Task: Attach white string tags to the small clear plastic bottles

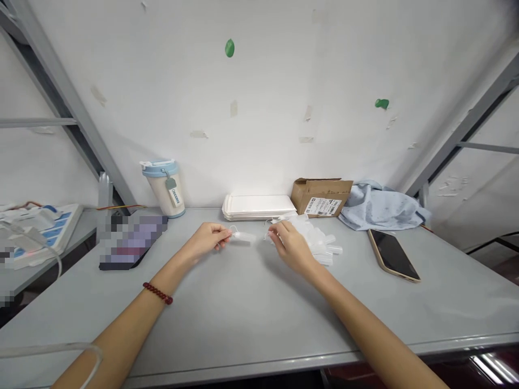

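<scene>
My left hand [211,236] pinches the looped end of a small clear plastic tube [244,237], which points right above the grey table. A thin white loop of string or wire shows at its top by my fingertips. To the right, my right hand [288,244] has its thumb and fingers pressed together at the left edge of a pile of similar clear tubes [324,242]. Thin white loops stick out near those fingertips; whether they hold one is too small to make out.
Behind my hands lies a stack of white flat trays [259,205], beside an open cardboard box [322,197] and a crumpled blue cloth [381,208]. A phone [393,255] rests at right. A lidded cup [164,189] and a blurred-out device [135,243] stand at left on the table [243,324].
</scene>
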Available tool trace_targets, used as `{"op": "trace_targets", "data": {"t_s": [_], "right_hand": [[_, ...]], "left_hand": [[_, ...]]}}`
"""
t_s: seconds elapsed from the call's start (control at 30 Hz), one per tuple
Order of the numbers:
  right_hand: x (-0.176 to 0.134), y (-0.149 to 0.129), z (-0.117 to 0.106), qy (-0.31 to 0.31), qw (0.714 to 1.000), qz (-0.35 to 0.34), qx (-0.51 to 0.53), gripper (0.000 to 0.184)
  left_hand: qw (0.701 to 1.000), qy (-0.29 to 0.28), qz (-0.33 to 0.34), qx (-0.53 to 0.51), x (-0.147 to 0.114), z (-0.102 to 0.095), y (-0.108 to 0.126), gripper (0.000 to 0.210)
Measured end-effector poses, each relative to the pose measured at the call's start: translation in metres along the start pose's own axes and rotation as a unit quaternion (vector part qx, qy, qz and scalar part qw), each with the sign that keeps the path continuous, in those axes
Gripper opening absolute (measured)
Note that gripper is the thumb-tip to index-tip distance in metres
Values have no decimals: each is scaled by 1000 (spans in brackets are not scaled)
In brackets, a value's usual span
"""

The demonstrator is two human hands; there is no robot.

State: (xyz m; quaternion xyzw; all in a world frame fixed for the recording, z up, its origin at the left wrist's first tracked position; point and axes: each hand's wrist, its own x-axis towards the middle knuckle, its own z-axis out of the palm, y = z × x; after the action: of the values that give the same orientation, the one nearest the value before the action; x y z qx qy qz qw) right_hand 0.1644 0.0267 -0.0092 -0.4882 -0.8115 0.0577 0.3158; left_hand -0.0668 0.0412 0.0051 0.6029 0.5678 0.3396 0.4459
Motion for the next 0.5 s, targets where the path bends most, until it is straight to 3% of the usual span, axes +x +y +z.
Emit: {"op": "trace_targets", "data": {"t_s": [0.1, 0.23, 0.5], "right_hand": [[5, 16, -2, 8, 994, -12, -110, 20], [7, 30, 1, -33, 984, -42, -172, 24], [7, 34, 6, -92, 964, -49, -245, 28]], "left_hand": [[1000, 25, -7, 16, 5, 1, -7, 32], [999, 26, -21, 35, 7, 2, -11, 29], [997, -53, -8, 57, 7, 0, -14, 24]]}}
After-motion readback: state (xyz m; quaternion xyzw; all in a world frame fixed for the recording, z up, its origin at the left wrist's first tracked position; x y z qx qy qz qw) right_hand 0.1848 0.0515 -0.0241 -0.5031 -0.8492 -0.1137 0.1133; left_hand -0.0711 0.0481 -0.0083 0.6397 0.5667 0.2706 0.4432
